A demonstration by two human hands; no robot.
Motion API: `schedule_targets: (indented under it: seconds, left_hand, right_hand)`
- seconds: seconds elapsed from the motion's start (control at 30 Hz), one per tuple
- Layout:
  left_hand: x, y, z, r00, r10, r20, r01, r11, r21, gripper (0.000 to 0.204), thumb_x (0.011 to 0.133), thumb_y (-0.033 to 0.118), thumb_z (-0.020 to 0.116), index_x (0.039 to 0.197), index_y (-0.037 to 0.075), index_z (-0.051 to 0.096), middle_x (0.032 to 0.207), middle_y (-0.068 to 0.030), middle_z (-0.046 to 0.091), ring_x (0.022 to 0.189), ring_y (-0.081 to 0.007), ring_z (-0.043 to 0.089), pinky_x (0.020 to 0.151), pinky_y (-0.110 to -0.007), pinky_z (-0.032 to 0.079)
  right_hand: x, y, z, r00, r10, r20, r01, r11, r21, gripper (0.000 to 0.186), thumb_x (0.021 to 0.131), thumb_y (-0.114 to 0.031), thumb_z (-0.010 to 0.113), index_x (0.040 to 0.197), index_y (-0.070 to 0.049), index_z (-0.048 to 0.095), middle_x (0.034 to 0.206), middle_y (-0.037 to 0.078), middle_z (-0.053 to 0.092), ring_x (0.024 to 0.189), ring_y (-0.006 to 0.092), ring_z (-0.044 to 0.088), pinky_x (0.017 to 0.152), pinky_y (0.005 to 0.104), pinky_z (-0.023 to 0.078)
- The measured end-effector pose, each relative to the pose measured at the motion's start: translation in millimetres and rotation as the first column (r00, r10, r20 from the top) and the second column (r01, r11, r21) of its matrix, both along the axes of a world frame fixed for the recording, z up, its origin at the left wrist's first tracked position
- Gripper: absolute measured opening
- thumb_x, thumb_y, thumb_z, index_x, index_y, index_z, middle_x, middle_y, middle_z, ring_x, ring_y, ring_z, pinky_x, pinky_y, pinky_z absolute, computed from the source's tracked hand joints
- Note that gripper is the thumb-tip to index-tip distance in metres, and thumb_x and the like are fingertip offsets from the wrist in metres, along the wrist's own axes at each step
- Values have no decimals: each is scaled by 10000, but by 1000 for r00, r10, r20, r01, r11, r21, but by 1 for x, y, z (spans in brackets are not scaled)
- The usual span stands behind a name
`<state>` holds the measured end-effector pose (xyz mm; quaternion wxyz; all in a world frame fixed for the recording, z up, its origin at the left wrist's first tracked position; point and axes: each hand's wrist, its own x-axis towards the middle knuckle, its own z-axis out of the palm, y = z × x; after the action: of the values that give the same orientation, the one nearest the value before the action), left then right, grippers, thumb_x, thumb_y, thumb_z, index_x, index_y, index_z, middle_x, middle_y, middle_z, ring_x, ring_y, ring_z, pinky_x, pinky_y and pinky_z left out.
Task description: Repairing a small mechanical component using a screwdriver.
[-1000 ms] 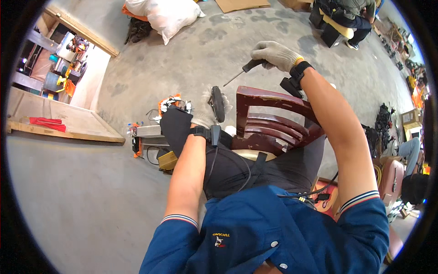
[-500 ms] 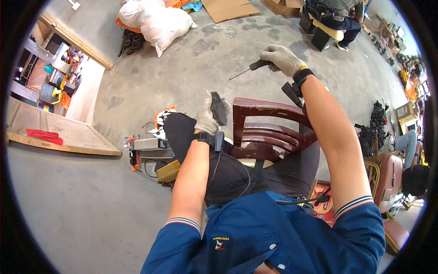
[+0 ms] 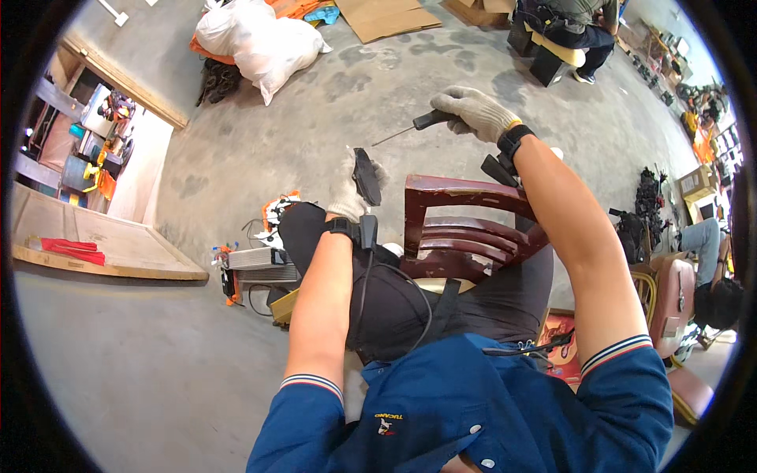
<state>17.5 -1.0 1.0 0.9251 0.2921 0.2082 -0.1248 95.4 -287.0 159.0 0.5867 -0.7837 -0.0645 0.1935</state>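
My left hand (image 3: 346, 187), in a pale knitted glove, holds a black oblong object (image 3: 367, 175) upright above my left thigh. My right hand (image 3: 473, 112), also gloved, is closed on a screwdriver (image 3: 432, 119); its thin shaft points down-left, the tip a short way above the black object, apart from it. The worn dark-red wooden chair back (image 3: 449, 184) stands between my legs, below both hands. Beside my left leg are silver finned metal units (image 3: 258, 265) with cables, white and orange bits, and a gold-coloured case (image 3: 284, 309).
A wooden-framed opening (image 3: 126, 79) is at left, red cloth (image 3: 72, 249) on its ledge. White sacks (image 3: 260, 49) and flat cardboard (image 3: 386, 16) lie ahead. A seated person (image 3: 564, 35) is at top right; another person's leg (image 3: 702, 244) shows among bags, boxes and pink chairs at right.
Both hands, the screwdriver and the black object have shifted slightly left since half a second ago; both grips stay the same. The surroundings have shifted in view as my head moved.
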Motion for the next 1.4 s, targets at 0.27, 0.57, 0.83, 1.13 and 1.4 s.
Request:
schedule_targets:
  seconds: [0.27,0.57,0.83,1.13,1.4]
  left_hand:
    - [-15,-5,3,992,-6,125,-3,998,65,576,952,575,611,1037,7,650,874,-157,706,769,-320,720,763,-510,619]
    - [-19,-8,16,996,41,77,-40,999,-6,582,957,567,610,1059,-5,631,887,-179,693,773,-348,713,751,-547,622]
    - [-22,-7,11,984,-15,176,12,1000,17,591,984,576,552,1062,-5,630,898,-189,702,786,-355,722,782,-555,619]
    - [-24,-8,14,989,-9,150,17,998,-53,589,992,571,537,1067,-6,633,935,-207,704,833,-373,721,826,-581,603]
    - [-26,-9,15,985,-12,171,14,1000,-12,568,985,576,545,1075,23,637,934,-200,706,834,-372,722,825,-576,603]
  right_hand:
    - [0,5,1,997,71,-38,-69,996,59,390,881,-208,740,1179,21,633,892,49,613,672,89,557,581,241,486]
    - [-7,13,2,998,58,-24,-58,998,-7,368,879,-237,717,1129,26,652,809,29,599,633,96,551,545,245,461]
    - [-9,12,7,999,28,-30,-28,1000,-13,359,877,-253,719,1087,30,653,768,30,589,633,100,556,549,243,469]
    - [-7,12,4,998,42,-39,-42,999,-4,356,884,-266,725,1074,26,651,760,27,591,637,102,561,560,241,480]
    - [-7,12,3,997,56,-55,-56,998,-1,339,877,-274,717,1028,20,645,755,28,586,624,99,549,546,239,469]
